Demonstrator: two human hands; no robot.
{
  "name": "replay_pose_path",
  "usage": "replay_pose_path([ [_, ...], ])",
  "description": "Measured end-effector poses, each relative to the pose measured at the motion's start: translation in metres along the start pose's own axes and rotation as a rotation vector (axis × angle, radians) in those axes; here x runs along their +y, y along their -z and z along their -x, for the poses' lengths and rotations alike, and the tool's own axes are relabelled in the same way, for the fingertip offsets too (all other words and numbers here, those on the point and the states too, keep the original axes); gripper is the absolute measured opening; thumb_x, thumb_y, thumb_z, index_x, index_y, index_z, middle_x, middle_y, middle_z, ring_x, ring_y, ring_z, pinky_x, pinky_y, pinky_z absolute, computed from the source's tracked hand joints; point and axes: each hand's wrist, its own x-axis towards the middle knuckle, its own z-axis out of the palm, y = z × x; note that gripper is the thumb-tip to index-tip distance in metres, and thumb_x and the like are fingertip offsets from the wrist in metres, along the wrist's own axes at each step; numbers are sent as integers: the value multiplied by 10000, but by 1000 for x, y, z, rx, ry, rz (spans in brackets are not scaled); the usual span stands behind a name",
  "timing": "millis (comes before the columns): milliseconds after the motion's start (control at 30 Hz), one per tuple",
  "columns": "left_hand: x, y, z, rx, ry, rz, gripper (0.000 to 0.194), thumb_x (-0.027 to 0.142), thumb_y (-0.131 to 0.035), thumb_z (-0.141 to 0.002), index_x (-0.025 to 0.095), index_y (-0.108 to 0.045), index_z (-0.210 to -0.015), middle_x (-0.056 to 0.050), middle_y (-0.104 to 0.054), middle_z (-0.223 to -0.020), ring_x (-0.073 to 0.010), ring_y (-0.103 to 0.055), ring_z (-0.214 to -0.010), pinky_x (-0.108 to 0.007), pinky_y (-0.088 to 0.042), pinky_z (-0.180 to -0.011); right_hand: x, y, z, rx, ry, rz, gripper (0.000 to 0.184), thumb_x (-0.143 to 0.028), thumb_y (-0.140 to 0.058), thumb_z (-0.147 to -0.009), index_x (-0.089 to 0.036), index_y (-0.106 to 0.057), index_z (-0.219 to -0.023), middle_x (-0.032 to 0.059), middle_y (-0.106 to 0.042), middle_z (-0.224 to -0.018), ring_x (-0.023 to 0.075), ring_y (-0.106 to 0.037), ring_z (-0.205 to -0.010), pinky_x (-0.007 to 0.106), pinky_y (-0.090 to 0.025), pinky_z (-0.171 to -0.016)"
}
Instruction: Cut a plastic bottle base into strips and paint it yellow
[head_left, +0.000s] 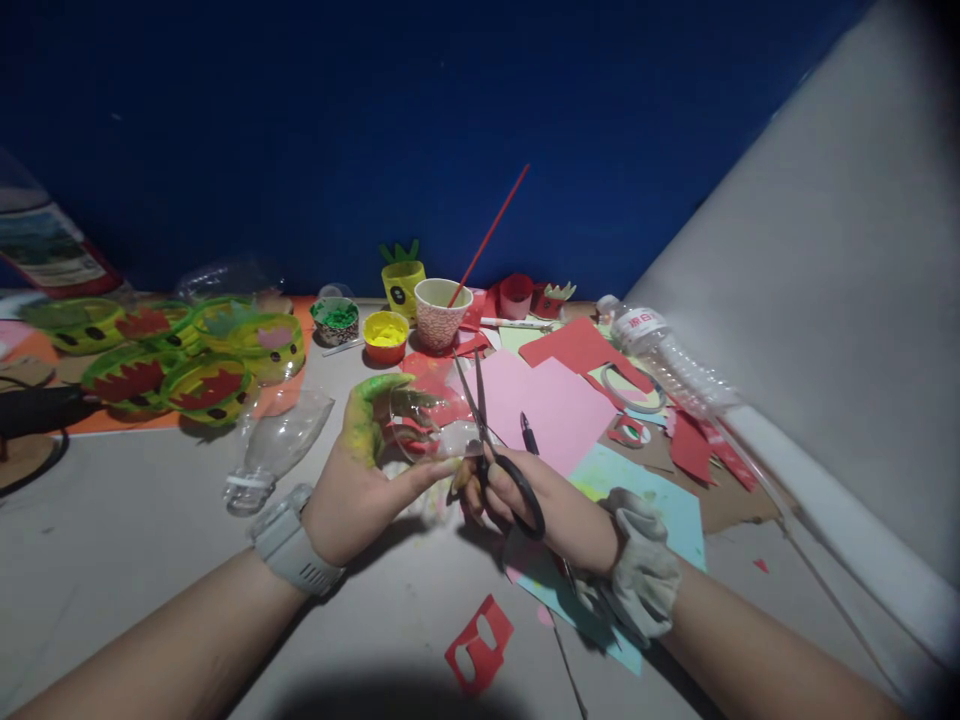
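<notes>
The half-curled left hand held a clear plastic piece, apparently light, springy and slippery, best pinched at its rim; beside it, the right hand gripped parted scissors.

Gray watch, gray-green scrunchie.

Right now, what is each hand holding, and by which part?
The left hand holds a clear plastic piece around its left edge; the right hand holds scissors by the black handles.
</notes>
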Motion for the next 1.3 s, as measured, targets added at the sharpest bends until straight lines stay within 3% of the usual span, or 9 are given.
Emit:
replay_pose_path([
  [200, -8, 3, 2, -5, -44, -11, 576, 335, -764, -706, 252, -451, -1183, -64, -593, -1172, -215, -613, -1072, -356, -540, -913, 1, 3, 0, -30, 5, 39, 578, -656, -295, -900, -133, -530, -824, 2, -497, -688, 73, -443, -624, 215, -392, -633],
  [467, -8, 3, 2, -30, -77, -55, 582, 290, -786, -690, 254, -512, -1203, -55, -621, -1185, -225, -616, -1092, -366, -531, -944, 0, 5, 0, -32, -35, 96, 577, -642, -259, -915, -142, -527, -809, -9, -455, -643, 72, -418, -590, 210, -371, -594],
  [667, -8, 3, 2, -32, 32, 52, 537, 274, -773, -711, 221, -524, -1184, -66, -677, -1118, -220, -665, -1029, -324, -585, -857, -3, 2, 1, 45, -102, 137, 539, -657, -357, -880, -142, -513, -853, -2, -483, -722, 87, -411, -638, 235, -354, -614],
  [867, -5, -1, -1, -19, 127, 172, 480, 311, -750, -735, 187, -523, -1139, -91, -692, -1094, -214, -700, -928, -349, -598, -828, 0, -2, 1, 123, -128, 123, 486, -615, -432, -873, -146, -477, -754, -14, -455, -688, 84, -402, -633, 233, -339, -613],
  [1167, -6, 2, 0, -85, 141, 196, 439, 373, -680, -796, 188, -484, -1143, -104, -679, -1114, -240, -673, -1000, -373, -571, -848, 5, -3, -1, 239, -149, 51, 426, -520, -550, -846, -144, -455, -670, -21, -475, -624, 66, -401, -581, 201, -328, -552],
  [1300, -6, 4, 0, -61, 109, 104, 435, 411, -683, -776, 210, -487, -1108, -68, -664, -1028, -209, -671, -900, -338, -558, -787, 7, -3, -1, 187, -144, -12, 433, -538, -524, -858, -136, -507, -698, -20, -488, -581, 65, -430, -532, 208, -351, -536],
])
